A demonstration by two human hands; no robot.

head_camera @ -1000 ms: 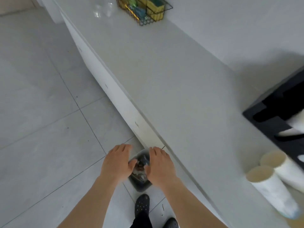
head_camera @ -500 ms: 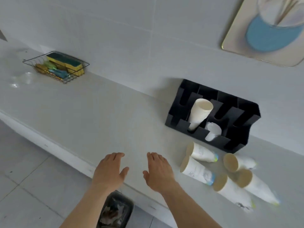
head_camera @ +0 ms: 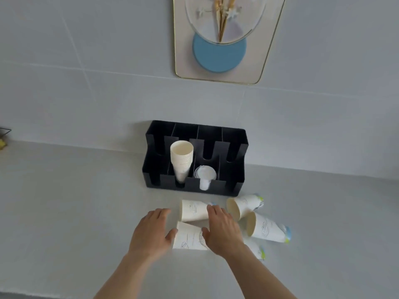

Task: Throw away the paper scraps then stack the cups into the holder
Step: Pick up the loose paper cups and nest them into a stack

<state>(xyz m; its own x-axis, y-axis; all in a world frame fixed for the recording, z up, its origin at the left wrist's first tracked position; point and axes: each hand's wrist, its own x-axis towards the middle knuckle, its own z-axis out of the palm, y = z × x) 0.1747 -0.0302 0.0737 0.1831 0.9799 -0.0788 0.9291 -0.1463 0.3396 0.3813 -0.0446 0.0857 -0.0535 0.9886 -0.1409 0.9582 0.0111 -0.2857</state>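
A black cup holder [head_camera: 234,145] stands against the wall on the grey counter [head_camera: 64,201]. One slot holds a stack of paper cups [head_camera: 181,161], the slot beside it some clear lids [head_camera: 205,174]. Several white paper cups lie on their sides in front of it. My left hand [head_camera: 153,230] is open, its thumb at the rim of the nearest cup [head_camera: 189,237]. My right hand [head_camera: 222,228] lies open over that cup and a second cup [head_camera: 193,210]. Two more cups [head_camera: 245,205] [head_camera: 266,229] lie to the right.
A framed picture [head_camera: 224,39] hangs on the tiled wall above the holder. The corner of a wire basket [head_camera: 4,134] shows at the left edge. The counter's front edge runs along the bottom left.
The view has swung from the floor bin up to the counter. Both hands have moved from the bin to the lying cups in front of the holder.
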